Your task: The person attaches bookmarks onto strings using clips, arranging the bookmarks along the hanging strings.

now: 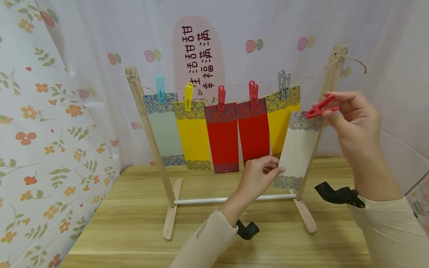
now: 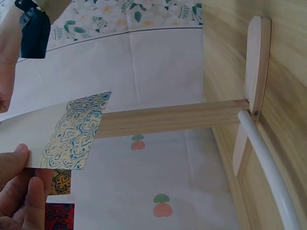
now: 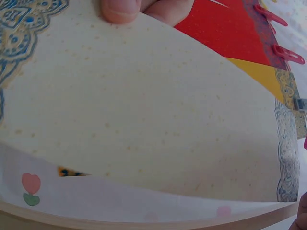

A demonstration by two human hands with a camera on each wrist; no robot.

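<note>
My left hand (image 1: 259, 173) pinches the lower left edge of a cream paper card (image 1: 299, 149) with patterned bands at both ends. In the left wrist view its thumb (image 2: 14, 163) lies on the card's face, fingers behind. My right hand (image 1: 356, 119) holds a red clothespin (image 1: 320, 107) between thumb and forefinger, the clip's tip overlapping the card's top edge. The card hangs tilted in front of the right post and partly covers a yellow card (image 1: 279, 124), which a grey clothespin (image 1: 284, 85) fixes to the string (image 1: 311, 74).
Left along the string hang two red cards (image 1: 222, 137), another yellow card (image 1: 192, 137) and a pale green card (image 1: 164, 134), each under a clothespin. The wooden stand (image 1: 152, 145) has two posts, feet and a white crossbar (image 1: 201, 201) on the wooden table (image 1: 134, 223). Printed curtains stand behind.
</note>
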